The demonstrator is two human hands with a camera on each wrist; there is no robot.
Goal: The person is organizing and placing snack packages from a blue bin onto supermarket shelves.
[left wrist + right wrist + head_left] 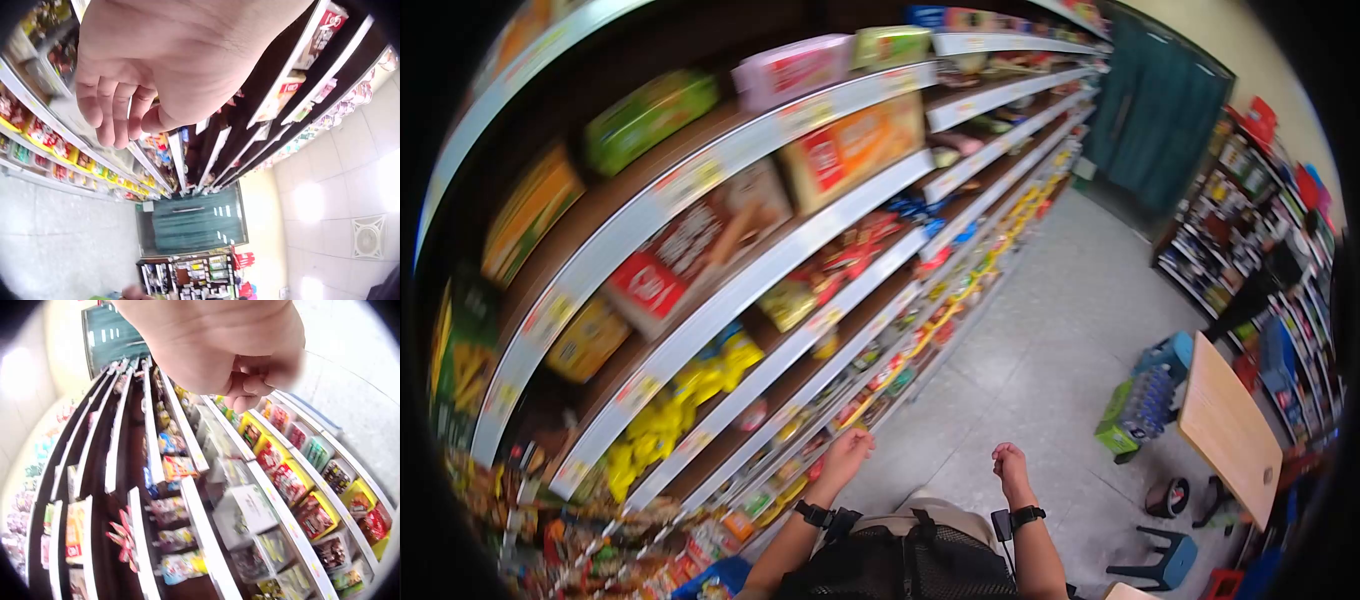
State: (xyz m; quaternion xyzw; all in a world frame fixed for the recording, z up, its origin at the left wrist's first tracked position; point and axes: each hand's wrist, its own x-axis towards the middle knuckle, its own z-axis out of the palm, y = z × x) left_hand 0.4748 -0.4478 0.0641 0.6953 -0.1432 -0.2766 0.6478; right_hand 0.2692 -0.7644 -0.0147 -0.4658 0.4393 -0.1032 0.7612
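My left hand (850,456) hangs in front of me beside the lower shelves, its fingers loosely bent and holding nothing. In the left wrist view the same hand (165,65) overlaps shelf rails and goods behind it. My right hand (1011,472) is raised over the floor to the right, its fingers loosely curled with no object in them. Boxed and bagged snacks fill the long shelf unit on the left, among them a red-and-brown box (700,245), an orange-and-cream box (855,150) and yellow bags (685,400).
Price-tag rails (730,165) edge the shelves. To the right stand a wooden table (1225,425), a blue stool (1168,560) and a pack of bottles (1145,405). A dark green curtain (1145,110) hangs at the far end. Grey floor (1000,370) runs along the aisle.
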